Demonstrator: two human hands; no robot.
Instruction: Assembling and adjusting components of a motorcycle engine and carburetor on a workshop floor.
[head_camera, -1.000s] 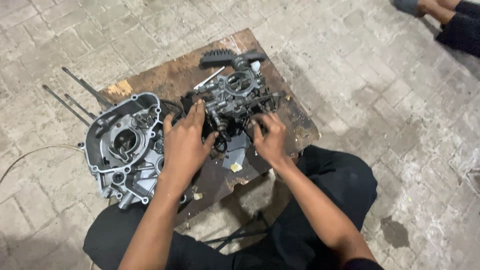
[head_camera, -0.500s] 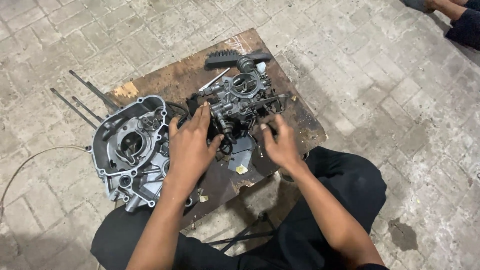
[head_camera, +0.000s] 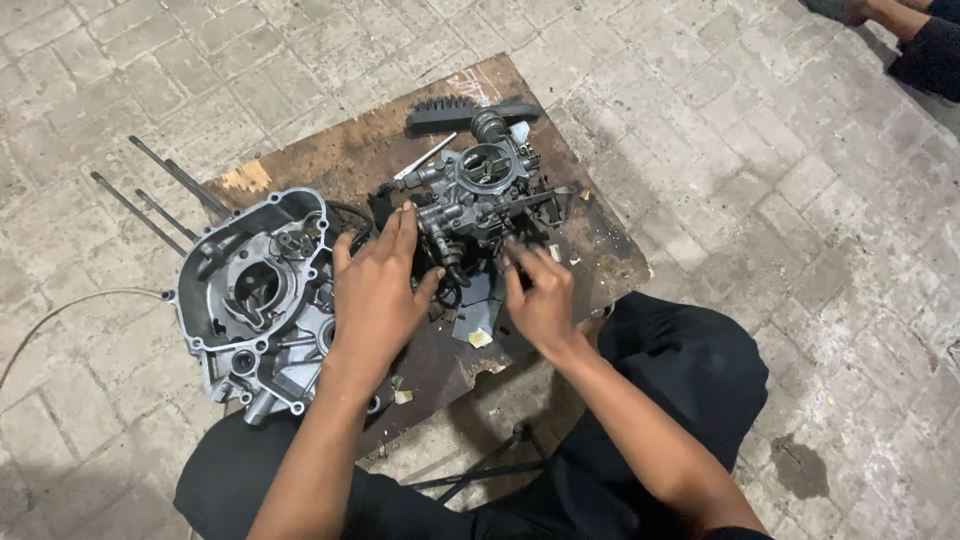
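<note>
A grey metal carburettor (head_camera: 485, 190) stands on a stained wooden board (head_camera: 350, 160) on the paved ground. My left hand (head_camera: 378, 290) presses against its left side, fingers spread over the near-left linkage. On the near-right side my right hand (head_camera: 540, 300) touches the carburettor's lower edge with its fingertips. What the fingers pinch there is hidden. A silver engine crankcase half (head_camera: 255, 300) lies at the board's left end, beside my left wrist.
A black brush (head_camera: 470, 112) lies at the board's far edge. Several long metal rods (head_camera: 160, 195) rest on the paving to the left, with a thin wire (head_camera: 70, 305) near them. Another person's foot and leg (head_camera: 900, 30) show at top right. Dark metal bars (head_camera: 490, 465) lie between my knees.
The view has shifted, so the board sits more central. My left hand slid slightly lower on the carburettor's left side; my right hand stays at its near-right edge.
</note>
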